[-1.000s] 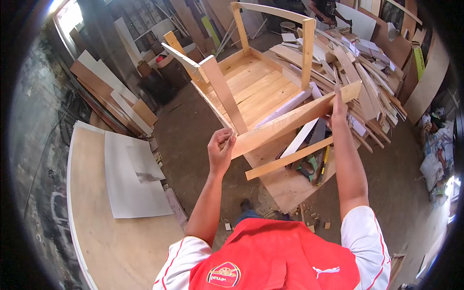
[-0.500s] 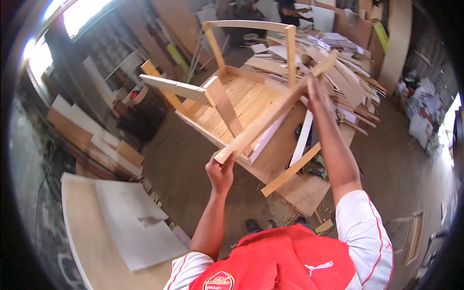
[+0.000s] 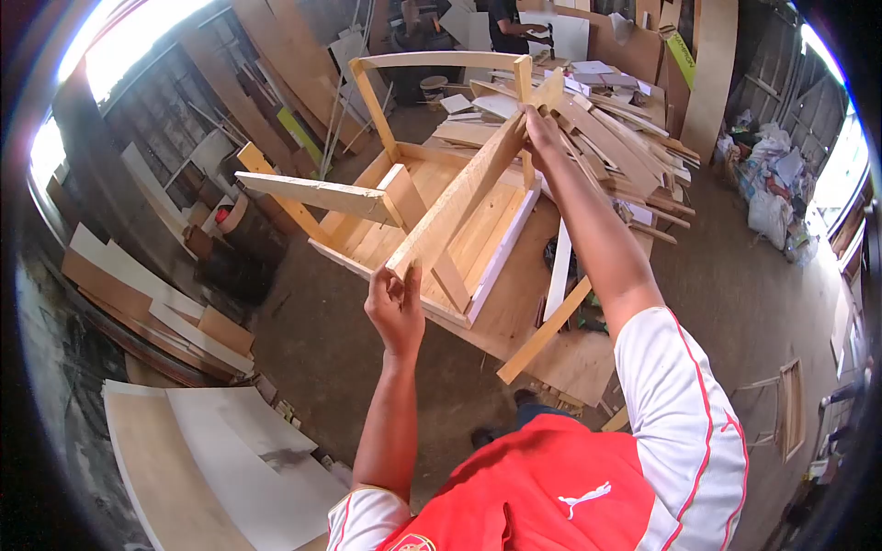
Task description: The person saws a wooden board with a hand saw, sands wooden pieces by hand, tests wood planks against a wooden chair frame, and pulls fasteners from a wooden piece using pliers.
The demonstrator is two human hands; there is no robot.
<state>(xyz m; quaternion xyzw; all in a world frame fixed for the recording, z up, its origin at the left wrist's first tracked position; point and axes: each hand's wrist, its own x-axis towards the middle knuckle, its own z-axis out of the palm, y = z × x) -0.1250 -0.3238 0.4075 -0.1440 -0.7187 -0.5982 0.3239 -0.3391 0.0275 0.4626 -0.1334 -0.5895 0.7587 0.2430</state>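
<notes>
A long pale wooden plank is held up in front of me, slanting from lower left to upper right. My left hand grips its near end, thumb and fingers pinched round the edge. Near the far end, my right hand is closed on it. Behind and below it is a wooden table frame, upside down with its legs pointing up. Rails join the leg tops on two sides. The plank overlaps the near legs in view; whether it touches them I cannot tell.
The frame rests on a plywood sheet, where a loose wooden strip lies. A large pile of offcuts is beyond. Another person works at the back. Bent white panels stand lower left; plastic bags lie right.
The plank has moved up and left in view with both hands still on it, and more of its broad face shows. My view has shifted, so the frame sits further left.
</notes>
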